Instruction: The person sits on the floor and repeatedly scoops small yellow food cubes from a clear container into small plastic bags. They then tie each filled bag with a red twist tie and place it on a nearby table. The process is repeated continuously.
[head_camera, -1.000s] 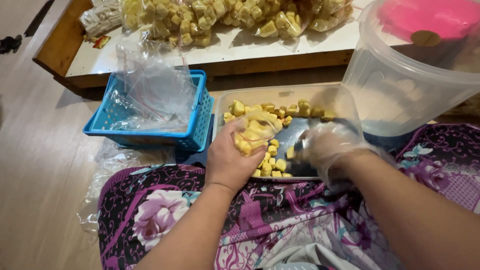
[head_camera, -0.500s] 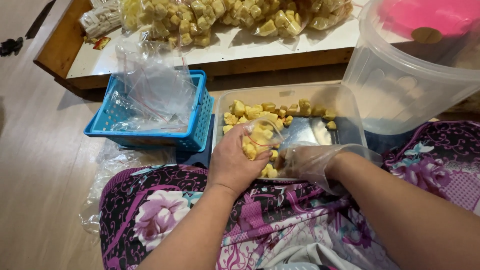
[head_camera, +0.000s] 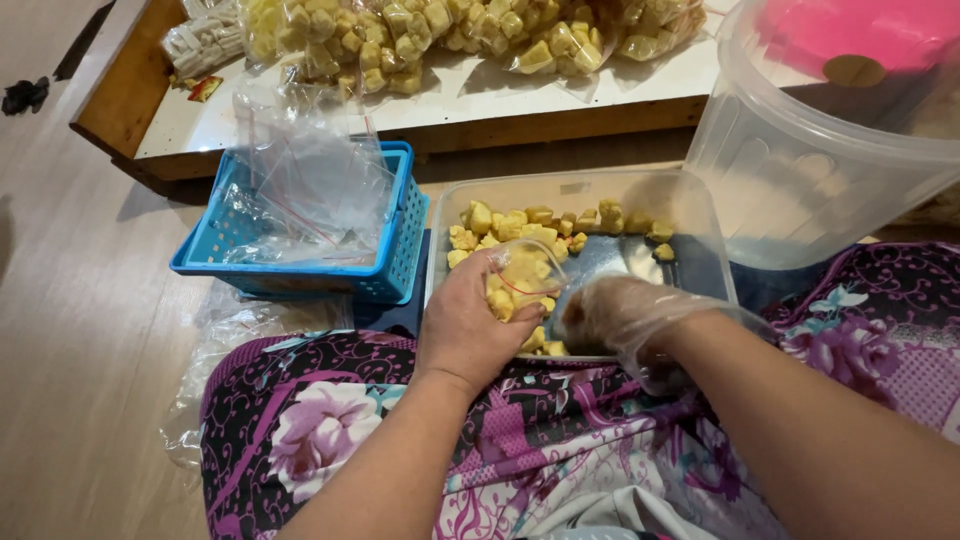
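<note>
The left hand (head_camera: 468, 325) pinches a small bag (head_camera: 522, 280) of yellow chunks over the tray (head_camera: 700, 215), beside a blue basket (head_camera: 400, 250). The gloved right hand (head_camera: 620, 315) curls loosely, fingertips hidden. A tub (head_camera: 800, 180) is cut off.

A small clear plastic bag (head_camera: 522, 278), partly filled with yellow snack pieces (head_camera: 520, 222), is held open over a clear rectangular tray (head_camera: 690, 215). More pieces lie scattered along the tray's far side.

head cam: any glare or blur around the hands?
Head view: sharp overall; glare on the metal floor of the clear tray beside the gloved right hand; left hand well lit, gripping a small bag; empty bags in the blue basket reflect light; bucket edge-curved.
</note>
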